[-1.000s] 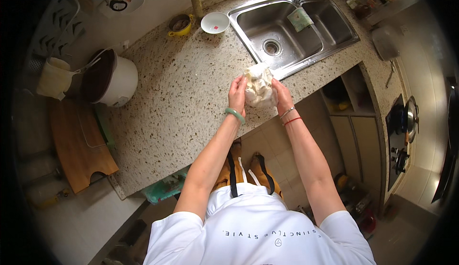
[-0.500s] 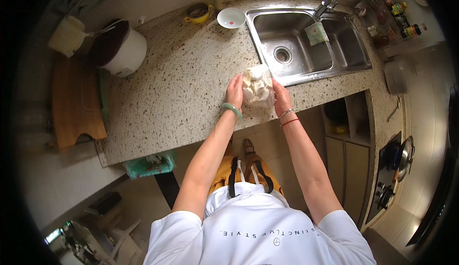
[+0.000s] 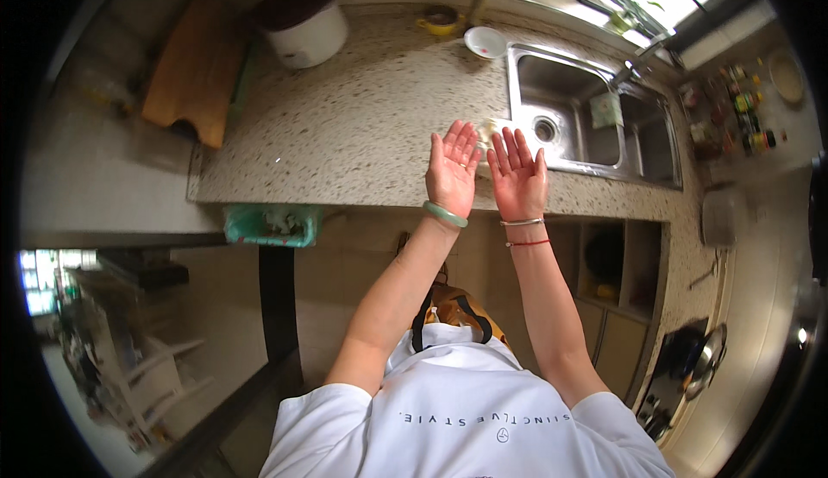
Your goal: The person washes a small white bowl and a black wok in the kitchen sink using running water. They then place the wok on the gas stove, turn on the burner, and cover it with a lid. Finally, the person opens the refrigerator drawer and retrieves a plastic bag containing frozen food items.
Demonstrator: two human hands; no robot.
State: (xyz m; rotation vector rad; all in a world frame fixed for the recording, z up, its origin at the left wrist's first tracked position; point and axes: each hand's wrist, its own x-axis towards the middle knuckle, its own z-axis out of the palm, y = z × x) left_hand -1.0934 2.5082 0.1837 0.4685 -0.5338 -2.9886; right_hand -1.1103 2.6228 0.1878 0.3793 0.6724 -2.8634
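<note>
Both palms face up, fingers stretched out, with nothing in them. My left hand [image 3: 452,167], a green bangle at its wrist, hovers over the front part of the speckled counter. Beside it on the right, with a narrow gap between, is my right hand [image 3: 519,174], wearing a silver bracelet and a red cord. Behind the fingers, a clear plastic bag of pale pieces [image 3: 489,128] lies on the counter by the sink's left front corner. My hands hide most of this bag, and I cannot tell what the pieces are.
A double steel sink [image 3: 565,165] lies right of the bag. Along the back stand a white bowl [image 3: 485,43] and a yellow cup [image 3: 440,21]. To the left are a white pot-like appliance [image 3: 310,38] and a wooden board [image 3: 194,72]. A green-lined bin [image 3: 272,224] hangs below the counter edge.
My hands have let go of the bag, moved toward me and turned palms up. The bag stays on the counter. The whole view has tilted and shifted.
</note>
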